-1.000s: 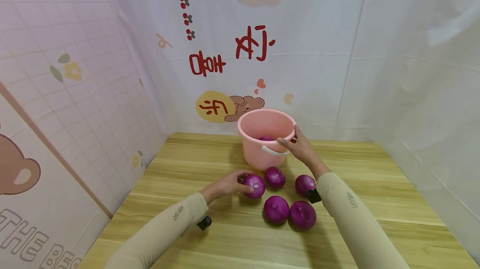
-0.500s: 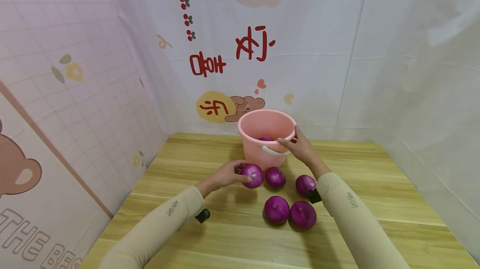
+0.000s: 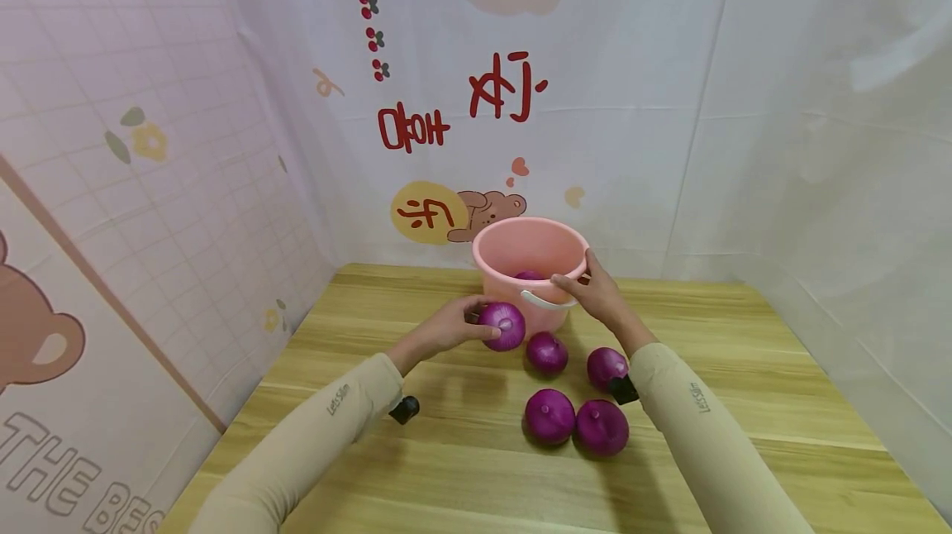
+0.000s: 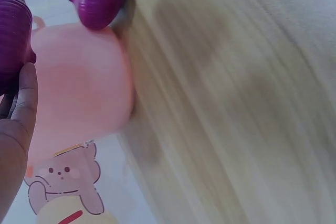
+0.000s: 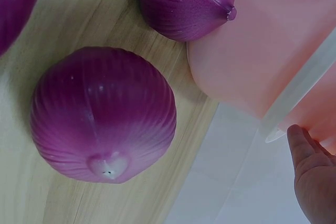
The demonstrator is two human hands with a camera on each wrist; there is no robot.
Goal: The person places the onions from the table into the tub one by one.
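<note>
My left hand (image 3: 452, 326) grips a purple onion (image 3: 503, 327) above the table, in front of the pink bucket (image 3: 513, 302). In the left wrist view that onion (image 4: 13, 40) is at the left edge, with fingers behind and below it. My right hand (image 3: 597, 293) pinches the bucket's rim at the right, near the white handle (image 3: 546, 300). The right wrist view shows those fingers at the bucket wall. Inside the bucket, the top of another onion (image 3: 530, 275) shows; anything deeper is hidden.
On the wooden table (image 3: 372, 435), one onion (image 3: 546, 354) sits just in front of the bucket. Another onion (image 3: 606, 369) lies under my right forearm, and a pair of onions (image 3: 550, 417) stands closer to me. A printed cloth (image 3: 610, 145) hangs behind.
The left hand has lifted its onion off the table and brought it up towards the bucket. The right hand has stayed on the rim, and the other onions have not moved.
</note>
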